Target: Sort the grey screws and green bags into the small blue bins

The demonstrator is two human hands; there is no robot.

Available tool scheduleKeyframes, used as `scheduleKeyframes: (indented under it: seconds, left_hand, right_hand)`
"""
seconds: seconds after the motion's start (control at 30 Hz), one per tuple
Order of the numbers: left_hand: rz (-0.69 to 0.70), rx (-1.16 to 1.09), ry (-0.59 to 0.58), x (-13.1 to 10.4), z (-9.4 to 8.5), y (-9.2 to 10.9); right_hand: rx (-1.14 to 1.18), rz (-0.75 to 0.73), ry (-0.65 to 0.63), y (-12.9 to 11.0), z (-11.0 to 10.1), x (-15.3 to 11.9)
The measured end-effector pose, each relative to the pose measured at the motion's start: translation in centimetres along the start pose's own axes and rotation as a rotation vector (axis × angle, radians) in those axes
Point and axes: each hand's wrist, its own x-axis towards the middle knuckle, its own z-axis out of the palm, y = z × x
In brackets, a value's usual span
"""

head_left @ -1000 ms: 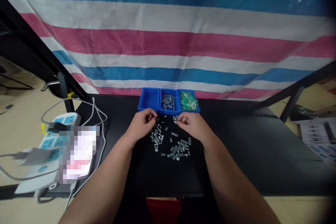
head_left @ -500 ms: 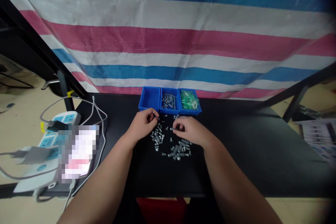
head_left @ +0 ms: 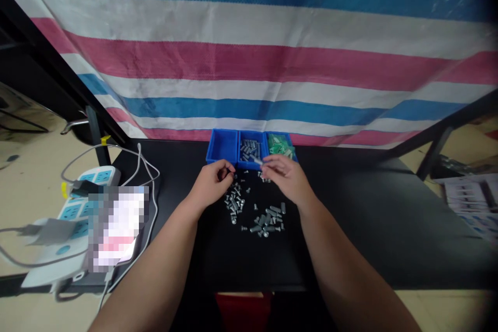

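My right hand [head_left: 286, 174] pinches a small grey metal piece [head_left: 256, 160] at the front edge of the middle blue bin [head_left: 252, 164], which holds several grey metal pieces. With fingers curled, my left hand [head_left: 216, 181] rests below the left blue bin [head_left: 223, 146]; what its fingertips hold, if anything, is hidden. Small screws [head_left: 234, 202] lie in a loose pile beside my left hand. A second pile of thicker grey pieces and screws [head_left: 266, 219] lies nearer the front. The right blue bin [head_left: 294, 156] contains green-and-clear bags [head_left: 280, 146].
On the left of the black table [head_left: 361, 218] are a white power strip [head_left: 72, 218], white cables [head_left: 154, 192] and a blurred-out phone [head_left: 120, 223]. A striped sheet [head_left: 249, 62] hangs behind. Papers [head_left: 467, 194] show at the far right.
My right hand has moved up and away from me with the metal piece, from above the piles to the middle bin's front edge. My left hand has stayed in place.
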Motion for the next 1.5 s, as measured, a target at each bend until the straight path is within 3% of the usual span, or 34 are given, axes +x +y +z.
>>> scheduleKeyframes:
  seconds: [0.07, 0.13, 0.2, 0.3, 0.4, 0.53, 0.63, 0.73, 0.87, 1.07, 1.2, 1.27, 1.4, 1.5]
  left_hand:
    - [0.002, 0.000, 0.002, 0.0, 0.0, 0.0]
    - [0.001, -0.008, -0.005, 0.0, 0.0, -0.1]
    - [-0.001, -0.016, -0.017, 0.0, -0.1, -0.1]
    - [-0.008, -0.009, -0.031, 0.0, -0.1, -0.1]
    - [-0.010, 0.008, -0.033, 0.0, -0.1, 0.0]
    - [-0.018, 0.020, -0.040, 0.0, 0.0, 0.0]
    - [-0.022, 0.021, -0.043, 0.0, 0.2, -0.1]
    - [-0.026, 0.016, -0.043, 0.0, 0.3, -0.3]
    - [-0.020, 0.011, -0.047, -0.1, 0.4, -0.6]
    - [-0.023, -0.008, -0.058, 0.0, 0.3, -0.4]
    - [-0.022, -0.001, -0.043, 0.0, 0.2, -0.2]
    - [-0.026, -0.001, -0.041, 0.0, 0.1, -0.1]
    - [-0.020, 0.007, -0.040, 0.0, 0.1, -0.1]
    - [-0.021, 0.009, -0.031, 0.0, 0.1, -0.1]
  right_hand:
    - [0.022, 0.011, 0.101, -0.1, -0.2, 0.2]
    - [-0.068, 0.043, 0.089, -0.4, -1.0, 0.1]
    - [-0.230, 0.076, 0.007, -0.8, -2.3, -0.3]
    - [-0.458, 0.182, -0.236, -1.3, -4.3, -1.2]
    - [-0.547, 0.338, -0.426, -1.3, -5.3, -1.9]
    - [-0.559, 0.454, -0.498, -0.5, -4.9, -1.9]
    - [-0.517, 0.460, -0.511, 0.1, -4.3, -1.6]
    - [-0.456, 0.346, -0.480, 0.1, -3.9, -1.3]
    - [-0.219, 0.152, -0.306, -0.2, -3.0, -1.0]
    - [-0.060, 0.195, -0.317, 0.0, -0.9, -0.4]
    - [0.186, 0.134, -0.015, -0.3, -0.1, 0.1]
    - [0.190, 0.153, 0.028, -0.4, -0.1, 0.2]
    - [-0.019, 0.157, -0.151, -0.4, -1.4, -0.3]
    - [-0.211, 0.166, -0.440, -0.5, -2.9, -0.9]
